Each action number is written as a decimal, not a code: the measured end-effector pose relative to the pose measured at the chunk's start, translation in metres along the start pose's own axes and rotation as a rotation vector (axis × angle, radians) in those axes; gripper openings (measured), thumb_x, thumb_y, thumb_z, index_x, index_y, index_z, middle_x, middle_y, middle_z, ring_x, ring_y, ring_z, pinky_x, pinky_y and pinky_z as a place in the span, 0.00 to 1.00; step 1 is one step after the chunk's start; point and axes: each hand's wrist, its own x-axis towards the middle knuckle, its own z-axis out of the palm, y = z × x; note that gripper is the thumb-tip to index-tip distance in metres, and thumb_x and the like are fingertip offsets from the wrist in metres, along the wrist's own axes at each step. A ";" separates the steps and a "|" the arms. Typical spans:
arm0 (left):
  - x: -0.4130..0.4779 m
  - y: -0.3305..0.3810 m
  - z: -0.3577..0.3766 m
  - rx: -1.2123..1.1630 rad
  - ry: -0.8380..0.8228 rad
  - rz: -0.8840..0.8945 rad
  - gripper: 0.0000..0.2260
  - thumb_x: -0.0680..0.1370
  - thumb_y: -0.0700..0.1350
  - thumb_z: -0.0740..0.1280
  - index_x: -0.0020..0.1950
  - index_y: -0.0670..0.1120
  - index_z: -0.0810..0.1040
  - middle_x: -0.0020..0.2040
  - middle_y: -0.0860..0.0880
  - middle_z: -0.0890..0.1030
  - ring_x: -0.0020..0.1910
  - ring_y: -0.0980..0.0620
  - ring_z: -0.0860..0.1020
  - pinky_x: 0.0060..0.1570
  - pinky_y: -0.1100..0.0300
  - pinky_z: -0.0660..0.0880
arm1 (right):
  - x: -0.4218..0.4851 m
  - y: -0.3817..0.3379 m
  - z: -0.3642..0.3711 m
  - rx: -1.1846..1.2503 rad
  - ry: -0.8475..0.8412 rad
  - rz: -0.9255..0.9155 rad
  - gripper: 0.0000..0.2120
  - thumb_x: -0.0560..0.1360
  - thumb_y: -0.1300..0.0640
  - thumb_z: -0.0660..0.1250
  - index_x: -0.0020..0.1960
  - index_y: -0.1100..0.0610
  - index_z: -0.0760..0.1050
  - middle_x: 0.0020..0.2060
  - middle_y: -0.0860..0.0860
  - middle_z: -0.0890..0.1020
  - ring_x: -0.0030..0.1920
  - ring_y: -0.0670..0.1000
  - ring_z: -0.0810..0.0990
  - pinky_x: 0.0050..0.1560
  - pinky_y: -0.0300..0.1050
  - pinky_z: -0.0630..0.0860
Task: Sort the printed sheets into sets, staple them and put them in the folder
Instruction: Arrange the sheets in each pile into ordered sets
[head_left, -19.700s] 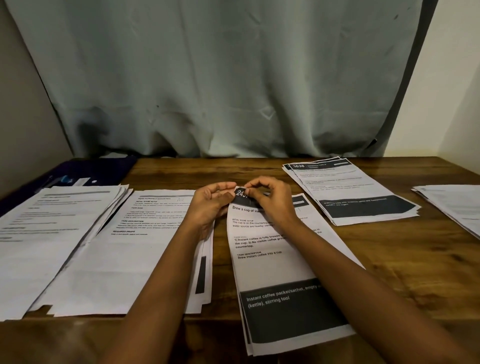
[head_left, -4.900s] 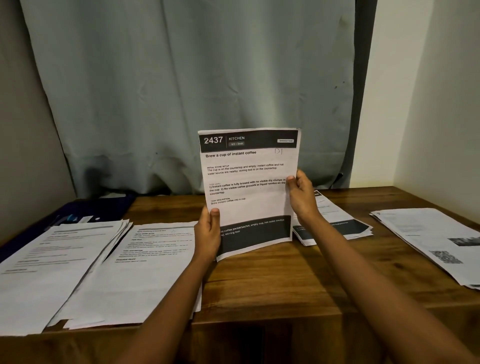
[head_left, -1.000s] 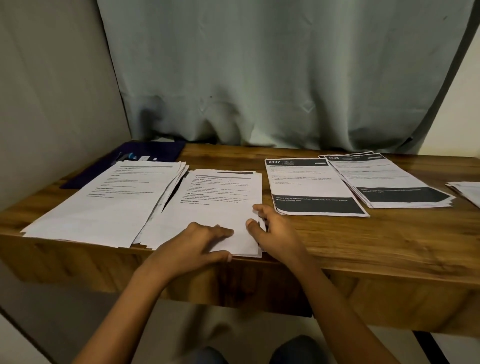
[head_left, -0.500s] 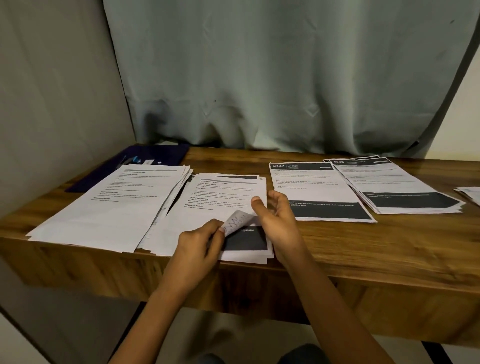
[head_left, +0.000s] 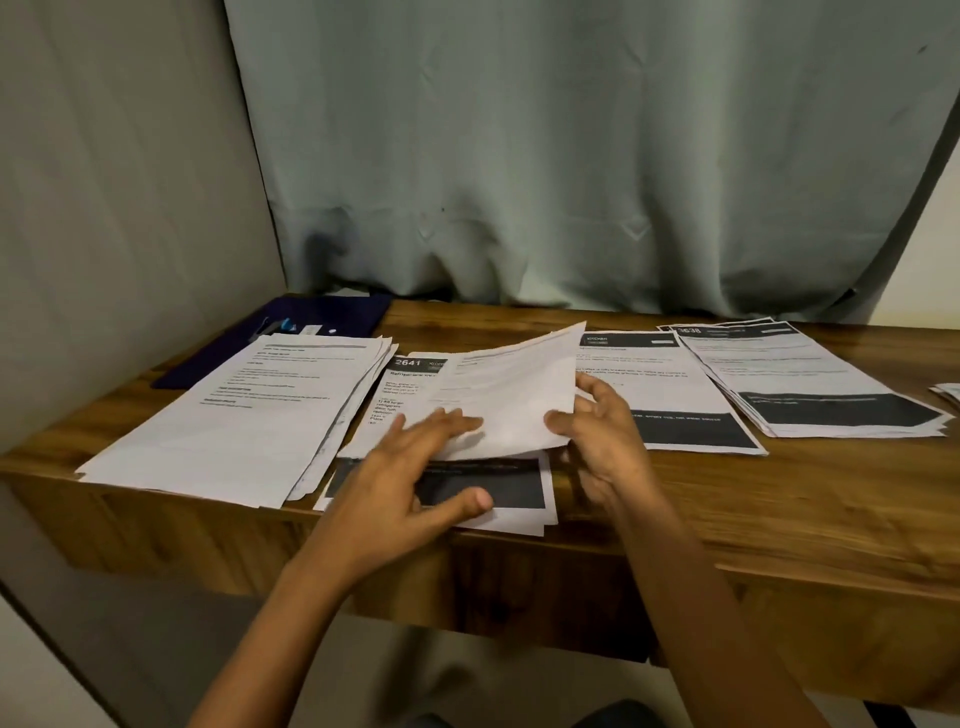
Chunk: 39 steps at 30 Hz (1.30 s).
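I see two forearms bare from wrist to the six o'clock edge; both slim; the left hand (head_left: 415, 483) and right hand (head_left: 602, 441) are bare too, with short plain nails; at six o'clock sits a dark patch (head_left: 613, 716), possibly trousers over a knee, too blurred to say.

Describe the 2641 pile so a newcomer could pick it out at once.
On the wooden table, the 2641 pile is the second one in from the wall, at the near edge. The left hand lies over it while the right hand pinches up its top sheet, baring a black header reading 2641, which no neighbour shows.
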 end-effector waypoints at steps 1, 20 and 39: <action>0.003 0.001 -0.008 0.078 -0.008 0.022 0.32 0.67 0.77 0.56 0.70 0.71 0.57 0.76 0.62 0.57 0.75 0.62 0.50 0.74 0.53 0.45 | 0.000 -0.004 -0.001 0.052 -0.004 -0.018 0.26 0.73 0.75 0.63 0.66 0.54 0.68 0.55 0.49 0.81 0.54 0.50 0.80 0.44 0.43 0.80; 0.005 -0.026 -0.003 0.423 -0.423 -0.030 0.35 0.66 0.77 0.38 0.69 0.69 0.28 0.77 0.58 0.38 0.78 0.49 0.44 0.72 0.51 0.38 | 0.000 0.034 0.052 -0.553 -0.263 -0.138 0.15 0.76 0.63 0.64 0.62 0.56 0.75 0.59 0.50 0.80 0.59 0.52 0.78 0.61 0.47 0.75; -0.004 -0.031 0.020 0.580 -0.384 -0.212 0.54 0.53 0.80 0.23 0.77 0.62 0.39 0.79 0.53 0.42 0.78 0.44 0.44 0.70 0.44 0.35 | 0.012 0.036 0.023 -1.221 0.040 -0.213 0.23 0.75 0.52 0.69 0.67 0.61 0.70 0.63 0.56 0.73 0.63 0.54 0.70 0.59 0.43 0.70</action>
